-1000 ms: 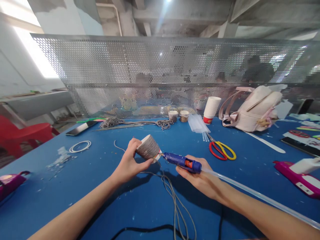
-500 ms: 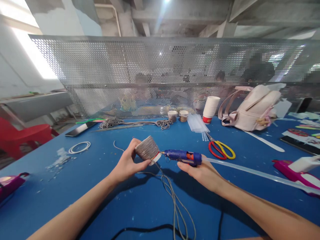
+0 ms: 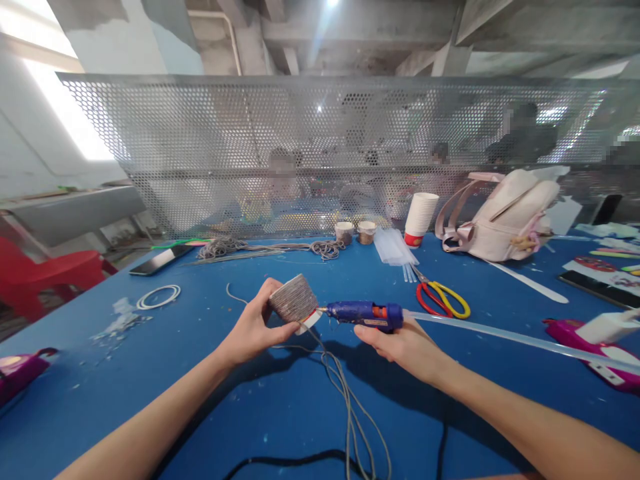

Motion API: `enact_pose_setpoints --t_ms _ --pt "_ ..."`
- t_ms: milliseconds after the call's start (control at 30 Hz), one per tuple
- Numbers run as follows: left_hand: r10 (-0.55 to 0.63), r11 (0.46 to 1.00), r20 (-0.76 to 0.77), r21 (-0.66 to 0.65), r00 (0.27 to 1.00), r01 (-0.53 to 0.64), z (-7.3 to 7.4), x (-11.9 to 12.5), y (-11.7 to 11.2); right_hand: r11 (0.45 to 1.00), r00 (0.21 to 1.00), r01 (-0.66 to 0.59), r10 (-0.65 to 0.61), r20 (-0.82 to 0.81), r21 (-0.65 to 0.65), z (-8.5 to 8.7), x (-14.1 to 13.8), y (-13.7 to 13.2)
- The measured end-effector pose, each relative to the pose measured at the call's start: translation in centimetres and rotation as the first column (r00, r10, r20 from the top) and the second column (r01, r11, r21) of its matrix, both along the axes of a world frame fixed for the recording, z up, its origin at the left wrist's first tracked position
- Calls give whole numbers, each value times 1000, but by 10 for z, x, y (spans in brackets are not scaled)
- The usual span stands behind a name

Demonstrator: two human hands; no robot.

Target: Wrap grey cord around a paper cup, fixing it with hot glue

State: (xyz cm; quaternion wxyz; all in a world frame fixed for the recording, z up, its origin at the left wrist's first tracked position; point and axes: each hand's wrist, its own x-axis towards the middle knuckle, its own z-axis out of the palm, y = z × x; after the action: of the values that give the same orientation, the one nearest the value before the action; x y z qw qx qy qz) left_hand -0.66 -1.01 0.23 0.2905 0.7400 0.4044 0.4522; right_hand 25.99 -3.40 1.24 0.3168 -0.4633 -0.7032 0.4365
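My left hand (image 3: 259, 321) grips a paper cup (image 3: 294, 299) on its side, wound with grey cord over most of its wall. A strip of red and white still shows near its rim. Loose grey cord (image 3: 345, 393) trails from the cup down across the table. In my right hand (image 3: 407, 347) is a blue hot glue gun (image 3: 364, 315), its nozzle at the cup's rim beside the last cord winding. A long clear glue stick (image 3: 500, 333) sticks out of the gun's back. The fingers under the gun's handle are partly hidden.
On the blue table (image 3: 200, 413) lie scissors (image 3: 443, 299), cord bundles (image 3: 220, 248), stacked paper cups (image 3: 421, 220), two cord-wrapped cups (image 3: 367, 232), glue sticks (image 3: 393, 247), a pink backpack (image 3: 505, 220), a phone (image 3: 160, 259) and a magenta power strip (image 3: 610, 360). A perforated metal screen (image 3: 225, 153) stands behind.
The cup has tilted slightly in my left hand, and the glue gun's nozzle has shifted a little left and down along the rim. Otherwise the hands hold almost the same pose.
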Motion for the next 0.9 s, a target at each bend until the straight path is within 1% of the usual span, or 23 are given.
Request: enact_pose_setpoints --t_ms 100,200,300,400,433,500,567,633,700,800,900 --pt "-10 999 21 -40 1000 11 1 1 0 998 1000 23 -23 -13 -59 -4 1 3" --pt "-25 996 50 -80 998 29 3 0 1 994 995 32 -41 -92 -100 -7 2 8" --pt "-11 997 55 -80 998 16 4 0 1 997 978 37 -50 -204 -66 -4 5 14" --pt "4 998 63 -68 998 0 5 0 1 995 971 93 -96 -218 -21 -1 7 25" --pt "7 998 66 -65 998 -3 5 0 1 993 973 115 -115 -202 -12 -1 7 31" --pt "15 998 69 -63 998 -11 5 1 1 988 982 153 -153 -114 -5 -3 6 46" --pt "33 998 59 -53 998 -30 5 1 1 984 983 179 -178 37 -5 -8 2 64" --pt "55 998 32 -34 998 -54 5 2 1 981 972 192 -191 134 6 -13 -2 79" --pt "69 998 3 -11 998 -69 6 2 1 981 962 192 -195 190 36 -17 -8 91" --pt "79 997 -26 11 997 -79 7 5 -1 977 938 190 -209 277 94 -21 -15 100" --pt "111 994 -59 8 992 -111 9 8 -3 970 907 196 -235 349 143 -22 -17 101"
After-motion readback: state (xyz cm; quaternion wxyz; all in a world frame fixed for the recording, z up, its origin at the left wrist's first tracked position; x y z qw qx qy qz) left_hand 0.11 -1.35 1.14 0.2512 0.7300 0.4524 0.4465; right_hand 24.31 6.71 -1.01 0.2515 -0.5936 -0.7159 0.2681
